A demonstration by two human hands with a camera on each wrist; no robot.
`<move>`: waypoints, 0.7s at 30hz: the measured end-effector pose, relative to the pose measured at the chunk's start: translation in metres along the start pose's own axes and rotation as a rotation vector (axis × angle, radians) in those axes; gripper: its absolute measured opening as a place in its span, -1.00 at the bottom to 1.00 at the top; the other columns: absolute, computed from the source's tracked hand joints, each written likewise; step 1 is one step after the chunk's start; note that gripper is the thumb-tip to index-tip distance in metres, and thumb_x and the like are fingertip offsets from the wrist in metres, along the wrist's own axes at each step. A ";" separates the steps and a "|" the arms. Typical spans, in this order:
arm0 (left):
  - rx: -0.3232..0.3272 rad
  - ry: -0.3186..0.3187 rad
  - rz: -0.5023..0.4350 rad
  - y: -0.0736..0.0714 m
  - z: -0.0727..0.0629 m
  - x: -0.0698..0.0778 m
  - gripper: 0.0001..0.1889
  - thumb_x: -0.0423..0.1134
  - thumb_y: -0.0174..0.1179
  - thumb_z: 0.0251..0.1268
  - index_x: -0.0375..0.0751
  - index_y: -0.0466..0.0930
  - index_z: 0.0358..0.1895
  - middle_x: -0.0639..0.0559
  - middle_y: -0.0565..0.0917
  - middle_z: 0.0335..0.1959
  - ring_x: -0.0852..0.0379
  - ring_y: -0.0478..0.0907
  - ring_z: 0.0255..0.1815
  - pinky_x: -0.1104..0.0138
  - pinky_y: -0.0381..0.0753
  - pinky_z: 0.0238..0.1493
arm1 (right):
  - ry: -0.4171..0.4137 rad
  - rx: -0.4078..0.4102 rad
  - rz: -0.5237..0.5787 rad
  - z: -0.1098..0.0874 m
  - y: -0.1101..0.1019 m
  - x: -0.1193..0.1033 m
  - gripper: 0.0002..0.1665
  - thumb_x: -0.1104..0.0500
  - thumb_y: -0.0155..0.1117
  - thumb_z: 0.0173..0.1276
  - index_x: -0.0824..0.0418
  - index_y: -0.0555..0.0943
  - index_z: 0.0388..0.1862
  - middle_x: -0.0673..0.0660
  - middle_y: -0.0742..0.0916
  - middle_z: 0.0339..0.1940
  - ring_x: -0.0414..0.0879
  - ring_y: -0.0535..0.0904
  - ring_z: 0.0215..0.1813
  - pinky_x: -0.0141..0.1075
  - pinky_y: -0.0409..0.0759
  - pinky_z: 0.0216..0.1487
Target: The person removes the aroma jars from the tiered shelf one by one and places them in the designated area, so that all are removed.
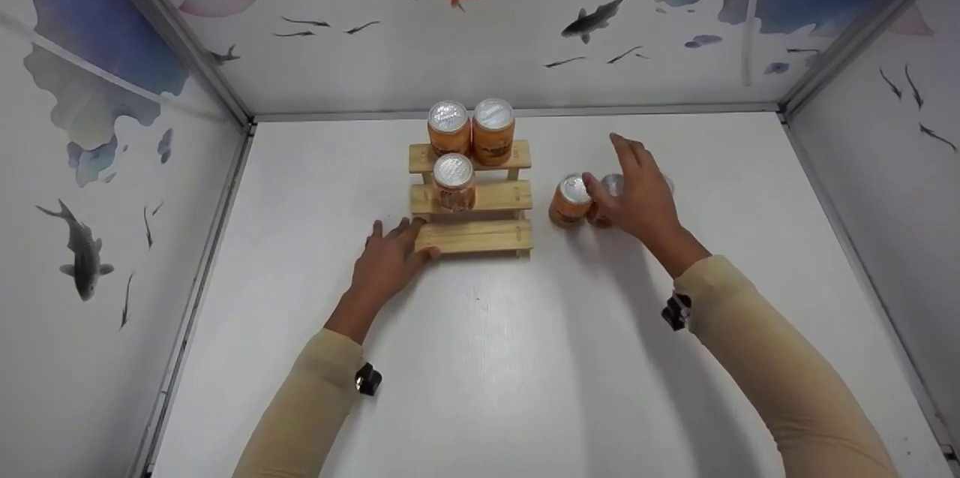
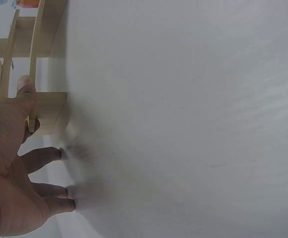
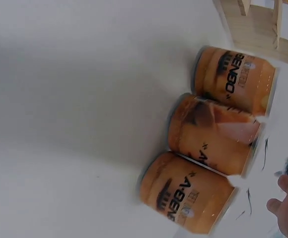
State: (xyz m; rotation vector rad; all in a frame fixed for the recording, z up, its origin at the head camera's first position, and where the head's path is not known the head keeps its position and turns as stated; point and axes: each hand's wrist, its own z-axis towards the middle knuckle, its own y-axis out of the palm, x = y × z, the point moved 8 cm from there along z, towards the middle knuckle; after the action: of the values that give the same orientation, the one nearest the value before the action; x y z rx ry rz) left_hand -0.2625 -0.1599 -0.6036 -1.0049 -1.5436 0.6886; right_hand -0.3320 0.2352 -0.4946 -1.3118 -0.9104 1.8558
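A three-step wooden rack [image 1: 474, 238] stands mid-table. My left hand [image 1: 386, 264] pinches the left end of its lowest step between thumb and forefinger; in the left wrist view the other fingers [image 2: 54, 191] reach down to the tabletop. Two orange cans [image 1: 493, 134] with silver tops share the highest step, and another can [image 1: 454, 184] is on the left of the middle step. Right of the rack, three upright cans [image 3: 213, 134] form a close row. Over this row my right hand [image 1: 641, 196] is spread, fingers apart and holding nothing, partly hiding two cans in the head view.
The white table [image 1: 480, 373] is enclosed by a back wall [image 1: 510, 50] and side walls printed with fish. Grey metal strips [image 1: 202, 268] run along the table edges. A small black device [image 1: 367, 379] is strapped at each sleeve cuff.
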 end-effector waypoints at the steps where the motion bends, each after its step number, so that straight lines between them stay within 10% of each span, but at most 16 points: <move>1: 0.000 0.000 -0.002 0.000 0.000 0.000 -0.14 0.45 0.10 0.58 0.06 0.33 0.75 -0.17 0.30 0.78 -0.57 -0.01 0.81 -0.55 0.40 0.48 | -0.009 -0.008 0.001 0.001 0.002 -0.006 -0.03 -0.22 0.31 0.64 0.24 0.25 0.78 0.41 0.47 0.65 0.38 0.43 0.65 0.35 0.52 0.55; 21: 0.004 0.006 -0.004 0.001 0.001 -0.002 -0.15 0.42 0.12 0.60 0.04 0.32 0.75 -0.18 0.30 0.78 -0.57 -0.01 0.81 -0.53 0.42 0.48 | -0.172 -0.104 0.014 0.004 0.042 -0.086 0.03 -0.36 0.31 0.61 0.18 0.27 0.78 0.30 0.57 0.58 0.26 0.58 0.55 0.21 0.65 0.46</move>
State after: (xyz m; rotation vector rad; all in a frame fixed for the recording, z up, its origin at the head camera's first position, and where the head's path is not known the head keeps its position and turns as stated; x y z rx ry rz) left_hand -0.2630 -0.1606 -0.6055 -1.0003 -1.5382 0.6847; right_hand -0.3195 0.1404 -0.4880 -1.2356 -1.1033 1.9787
